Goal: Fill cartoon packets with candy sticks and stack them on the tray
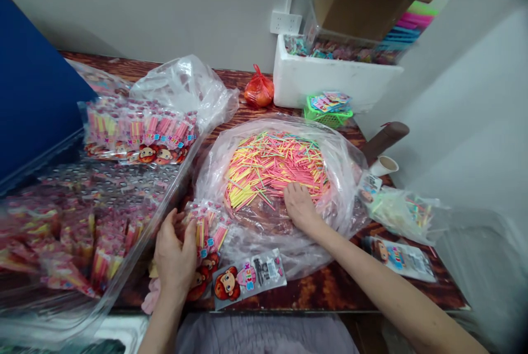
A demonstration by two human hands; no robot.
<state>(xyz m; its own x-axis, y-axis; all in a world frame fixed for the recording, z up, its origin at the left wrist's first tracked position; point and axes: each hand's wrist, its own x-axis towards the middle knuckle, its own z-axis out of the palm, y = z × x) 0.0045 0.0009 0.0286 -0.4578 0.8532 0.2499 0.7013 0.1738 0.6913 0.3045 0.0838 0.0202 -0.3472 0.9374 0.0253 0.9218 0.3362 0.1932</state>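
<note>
Two bare hands are at work: your right hand [300, 206] has its bent fingers at the near side of the coloured sticks [276, 161], and your left hand [177, 252] curves loosely at the edge of the filled packets [212, 233]. You can't be told whether the right fingers pinch any sticks, since their tips are hidden, nor whether the left thumb and fingers grip a packet or merely touch it. The sticks lie heaped in the wide-open clear bag [344, 178], in the middle of the table [317, 293]. Watch your right forearm: it crosses the bag's slack near side, and a sideways sweep could drag the film and spill sticks. They look thin and lie at many angles, so a hard squeeze might snap some, and a careless scoop could bring up crossed ones or an uneven count. The flat printed packet [249, 280] lies just beside the table's front edge; a brush of your wrist or clothing could send it over. At your left, the packets crowd against crumpled plastic near the clear bin [163, 225], so pulling one quickly may carry its slippery neighbours along.
</note>
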